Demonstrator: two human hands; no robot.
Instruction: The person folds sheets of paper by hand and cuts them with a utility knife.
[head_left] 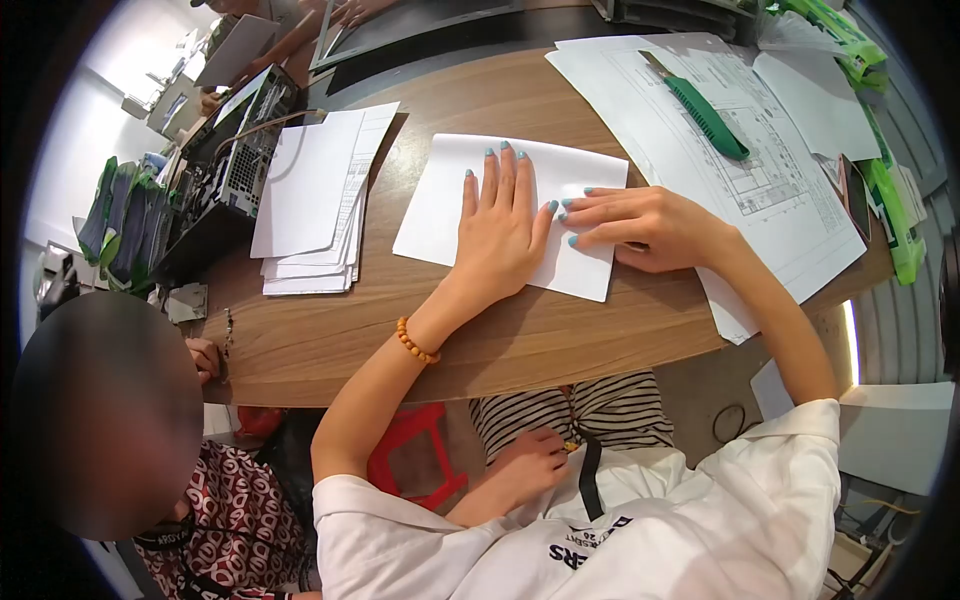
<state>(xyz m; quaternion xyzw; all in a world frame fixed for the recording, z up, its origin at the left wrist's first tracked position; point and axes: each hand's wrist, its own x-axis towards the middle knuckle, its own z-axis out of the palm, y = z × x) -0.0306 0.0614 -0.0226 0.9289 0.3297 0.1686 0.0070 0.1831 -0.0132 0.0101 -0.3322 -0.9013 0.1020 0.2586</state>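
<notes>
A white sheet of paper (430,215) lies on the wooden table in front of me; it looks folded over. My left hand (497,232) presses flat on its middle, with the fingers pointing away from me and slightly apart. From the right, my right hand (655,228) reaches over the sheet's right edge, its fingers stretched toward my left thumb and touching or just above the paper. Neither hand grasps anything. A green utility knife (708,118) with its blade out rests on printed drawing sheets (790,215) to the right.
A stack of papers (305,200) lies on the left, beside an opened computer case (235,155). One person (235,500) sits at the left; another is across the table. A hand (530,465) rests on the lap below. A red stool (415,455) stands under the table.
</notes>
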